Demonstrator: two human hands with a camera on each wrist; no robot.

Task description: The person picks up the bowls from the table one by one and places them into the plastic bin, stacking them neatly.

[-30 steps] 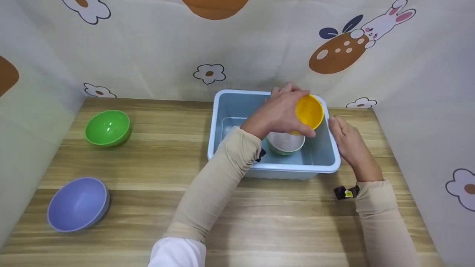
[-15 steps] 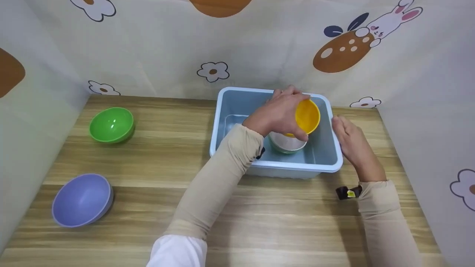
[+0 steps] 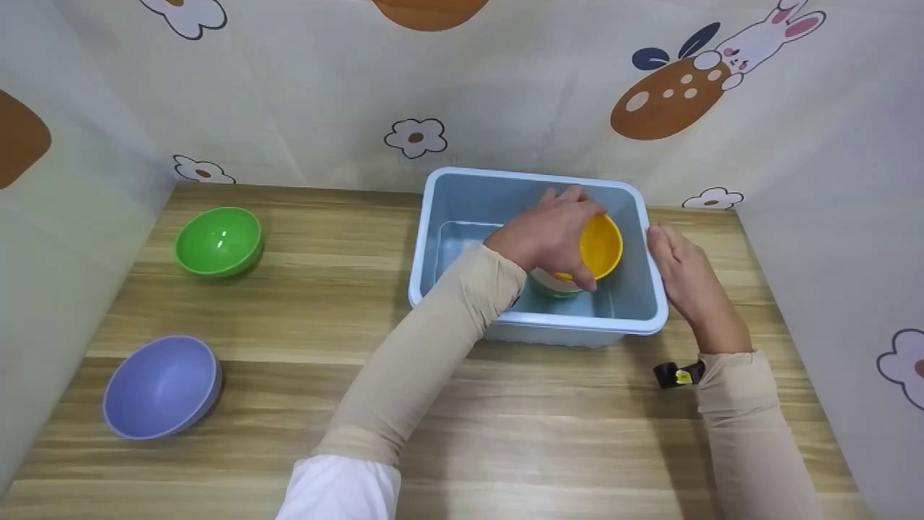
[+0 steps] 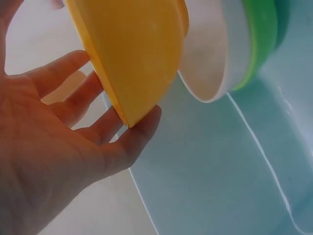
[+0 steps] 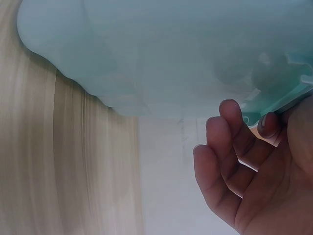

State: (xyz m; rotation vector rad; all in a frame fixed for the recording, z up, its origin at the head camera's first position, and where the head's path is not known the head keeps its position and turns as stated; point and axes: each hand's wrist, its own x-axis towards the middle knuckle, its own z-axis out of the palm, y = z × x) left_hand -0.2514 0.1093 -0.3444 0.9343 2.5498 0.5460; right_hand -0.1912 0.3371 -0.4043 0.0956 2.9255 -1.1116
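In the head view my left hand reaches into a light blue plastic basin and grips a yellow bowl by its rim. The left wrist view has fingers and thumb on the rim of the tilted yellow bowl. Close below it is a white bowl with a green bowl around its outside; in the head view they are mostly hidden. My right hand rests against the basin's right rim, its fingers loosely bent in the right wrist view and apart from the outer wall.
A green bowl stands on the wooden table at the back left. Nearer the front left is a larger purple bowl. A patterned cloth rises behind the basin, and light walls flank both sides.
My left hand has lowered the yellow bowl deeper into the basin, toward the white bowl, covering more of it. My right hand stays at the rim. The head view has shifted slightly.
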